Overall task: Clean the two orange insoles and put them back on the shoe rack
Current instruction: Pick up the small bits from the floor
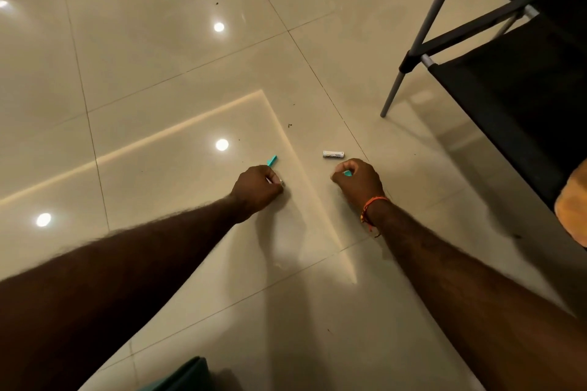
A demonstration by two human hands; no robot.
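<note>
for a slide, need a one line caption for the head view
Both hands low over a glossy tiled floor, left hand and right hand each pinching a small teal piece, beside a small white cylinder.

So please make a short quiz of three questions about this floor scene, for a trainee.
1. True or false: the white battery lies on the floor, untouched by either hand.
2. Which hand wears the orange thread bracelet? A. left B. right
3. Fill in: the left hand holds a thin tool with a ____ coloured end.

Key: 1 true; 2 B; 3 teal. The right hand also pinches a small teal piece.
</note>
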